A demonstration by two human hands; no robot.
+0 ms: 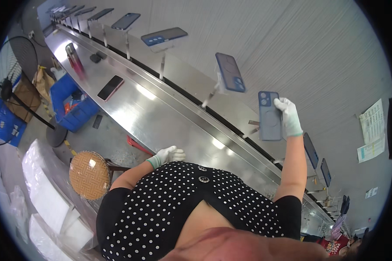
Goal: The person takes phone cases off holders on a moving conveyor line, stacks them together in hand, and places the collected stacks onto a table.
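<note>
My right hand [288,114], in a white glove with a green cuff, grips the right edge of a translucent blue phone case [270,119]. The case is upright above the conveyor line, its camera cutouts at the top. A metal holder rod [251,134] stands by its lower left. My left hand [169,155], gloved the same way, rests at the near edge of the metal table, close to my body. Its fingers are loosely bent, with nothing visible in them. Another phone case [231,73] sits on a holder just left of my right hand.
More cases, such as this dark one [164,36], stand on rods along the line. On the metal table [130,100] lie a phone [110,88] and a reddish bottle [75,61]. A blue crate [76,108], a woven stool [89,175] and a fan [6,89] are at left.
</note>
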